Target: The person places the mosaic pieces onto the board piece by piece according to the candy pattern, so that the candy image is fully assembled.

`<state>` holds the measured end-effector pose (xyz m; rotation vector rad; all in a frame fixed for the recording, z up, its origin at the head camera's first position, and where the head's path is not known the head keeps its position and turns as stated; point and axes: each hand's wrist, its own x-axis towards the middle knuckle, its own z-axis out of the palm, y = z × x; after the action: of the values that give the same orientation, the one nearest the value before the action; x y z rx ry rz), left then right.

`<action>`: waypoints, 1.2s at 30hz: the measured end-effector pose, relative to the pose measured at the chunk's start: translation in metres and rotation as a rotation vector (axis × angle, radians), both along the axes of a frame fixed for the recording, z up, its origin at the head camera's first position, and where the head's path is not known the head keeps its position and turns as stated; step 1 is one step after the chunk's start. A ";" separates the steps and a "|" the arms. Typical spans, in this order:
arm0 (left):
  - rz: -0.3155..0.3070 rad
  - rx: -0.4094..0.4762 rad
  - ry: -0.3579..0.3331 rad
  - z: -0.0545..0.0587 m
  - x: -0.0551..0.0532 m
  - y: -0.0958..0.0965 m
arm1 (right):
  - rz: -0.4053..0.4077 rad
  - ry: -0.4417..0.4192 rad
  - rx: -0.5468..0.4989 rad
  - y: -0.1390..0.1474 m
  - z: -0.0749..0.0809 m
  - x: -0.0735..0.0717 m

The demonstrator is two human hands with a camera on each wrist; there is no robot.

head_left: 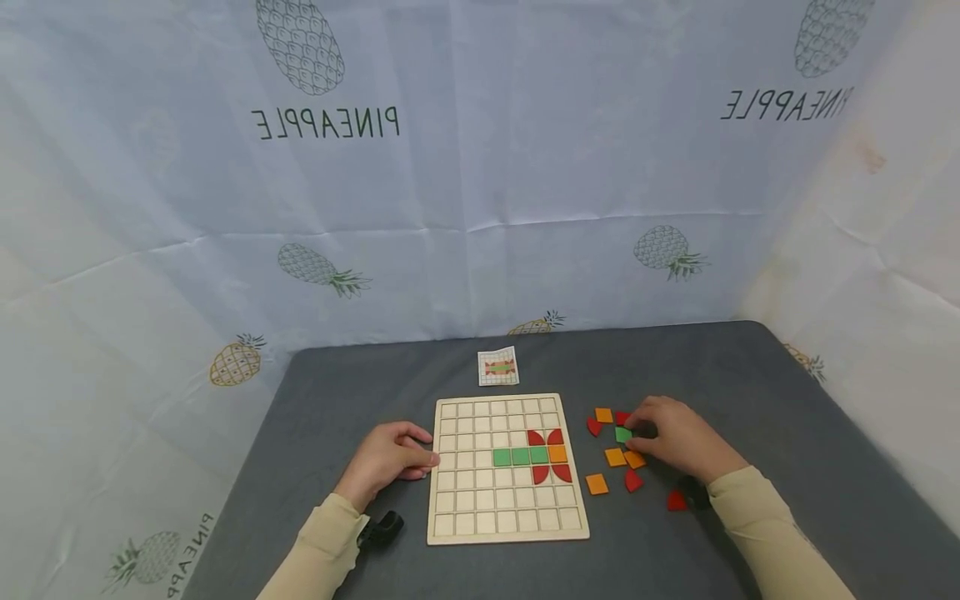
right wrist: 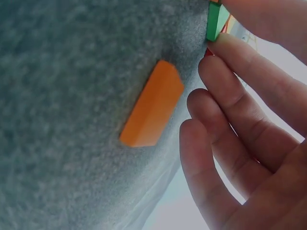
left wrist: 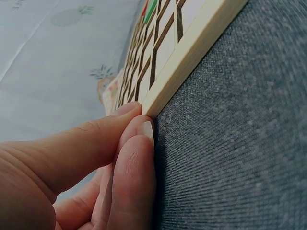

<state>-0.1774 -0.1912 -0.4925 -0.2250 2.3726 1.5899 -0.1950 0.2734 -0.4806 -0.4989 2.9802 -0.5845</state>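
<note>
Board [head_left: 465, 502] carries eight pieces [head_left: 521, 457]; loose ones [head_left: 597, 484] seem left to place. Your left hand [head_left: 387, 460] pinches the board's edge, your right hand [head_left: 678, 435] a green tile [head_left: 622, 435].

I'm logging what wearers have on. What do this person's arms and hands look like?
The left hand and right hand wear no gloves. The left sleeve and right sleeve are long and pale beige. A black device sits at the left wrist; a dark shape at the right is less clear.
</note>
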 end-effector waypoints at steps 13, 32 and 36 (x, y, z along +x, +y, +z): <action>-0.004 0.023 -0.019 0.000 0.001 -0.002 | -0.005 0.003 -0.034 -0.029 0.012 0.000; -0.028 0.030 -0.011 0.002 0.000 -0.003 | 0.271 0.060 -0.128 -0.176 0.012 0.005; -0.034 0.024 -0.002 0.002 0.001 -0.004 | 0.294 0.066 -0.108 -0.187 0.010 0.006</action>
<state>-0.1769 -0.1953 -0.4906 -0.1801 2.3419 1.6015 -0.1890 0.0868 -0.4706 -0.9605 2.8640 -0.7123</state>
